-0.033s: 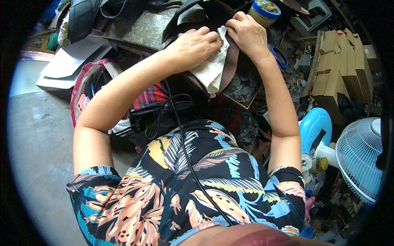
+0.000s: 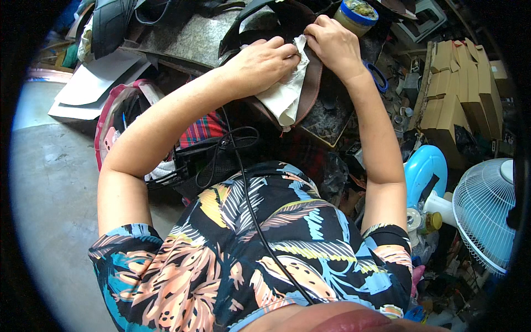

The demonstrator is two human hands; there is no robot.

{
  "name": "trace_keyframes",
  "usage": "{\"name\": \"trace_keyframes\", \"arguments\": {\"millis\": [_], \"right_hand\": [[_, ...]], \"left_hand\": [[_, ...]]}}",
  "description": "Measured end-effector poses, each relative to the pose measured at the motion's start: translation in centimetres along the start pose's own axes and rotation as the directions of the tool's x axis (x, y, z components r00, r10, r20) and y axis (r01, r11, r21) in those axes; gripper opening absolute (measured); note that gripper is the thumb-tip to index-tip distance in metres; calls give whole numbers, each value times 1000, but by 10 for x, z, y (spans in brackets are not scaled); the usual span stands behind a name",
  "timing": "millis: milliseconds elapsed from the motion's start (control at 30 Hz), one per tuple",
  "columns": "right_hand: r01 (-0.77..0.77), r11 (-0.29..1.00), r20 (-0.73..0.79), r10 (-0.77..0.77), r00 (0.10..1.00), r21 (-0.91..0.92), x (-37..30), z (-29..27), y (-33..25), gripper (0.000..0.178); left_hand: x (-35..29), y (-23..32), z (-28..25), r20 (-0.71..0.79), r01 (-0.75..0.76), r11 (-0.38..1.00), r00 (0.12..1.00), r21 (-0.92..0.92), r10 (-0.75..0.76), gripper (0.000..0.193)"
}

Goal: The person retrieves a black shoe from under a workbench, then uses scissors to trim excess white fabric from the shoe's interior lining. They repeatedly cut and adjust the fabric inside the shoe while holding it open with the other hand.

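Note:
A dark brown, leather-like curved piece point(image 2: 313, 88) with a cream cloth lining point(image 2: 285, 100) is held up at the far edge of the worktable. My left hand point(image 2: 261, 65) lies over the lining, its curled fingers gripping the cloth near the top. With fingertips pinched together, my right hand point(image 2: 334, 45) holds the top edge, where the frayed end of the cloth meets the brown piece. The lining hangs down between my hands in a rolled point, a small red thread at its tip. My fingertips are partly hidden.
A grey worktable point(image 2: 188, 41) carries black leather-like pieces. Right of my hands stand a blue-lidded jar point(image 2: 357, 16) and a blue tape roll point(image 2: 377, 77). Cardboard boxes point(image 2: 459, 105) and a fan point(image 2: 487, 216) are at the right. A pink-rimmed basket point(image 2: 102, 127) sits left; a black cable point(image 2: 243, 182) crosses my front.

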State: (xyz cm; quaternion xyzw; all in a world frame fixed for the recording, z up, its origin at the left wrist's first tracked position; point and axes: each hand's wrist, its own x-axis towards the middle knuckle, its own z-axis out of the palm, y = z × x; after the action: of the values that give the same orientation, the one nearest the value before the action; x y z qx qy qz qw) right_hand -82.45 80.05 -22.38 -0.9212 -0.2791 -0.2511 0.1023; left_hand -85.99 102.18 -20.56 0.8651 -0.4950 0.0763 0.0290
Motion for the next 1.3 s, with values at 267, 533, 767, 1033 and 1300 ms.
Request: {"name": "trace_keyframes", "arguments": {"millis": [267,533,767,1033,1300], "right_hand": [[-33,999,169,35,985,-13,4,13,11,14],[-448,787,16,489,872,424,-17,-13,-10,29],[-451,887,-25,455,890,99,-43,-4,-44,10],[-215,967,-336,249,908,134,-45,-16,-48,16],[-189,976,-123,202,972,109,-60,-6,-65,26]], "left_hand": [[9,4,4,58,-102,993,993,-58,106,47],[20,-10,9,89,-69,983,992,-170,85,54],[30,-30,6,149,272,828,962,-490,-228,37],[36,-18,13,38,76,951,997,-298,-68,33],[55,-35,5,318,541,467,821,-700,-475,14]]}}
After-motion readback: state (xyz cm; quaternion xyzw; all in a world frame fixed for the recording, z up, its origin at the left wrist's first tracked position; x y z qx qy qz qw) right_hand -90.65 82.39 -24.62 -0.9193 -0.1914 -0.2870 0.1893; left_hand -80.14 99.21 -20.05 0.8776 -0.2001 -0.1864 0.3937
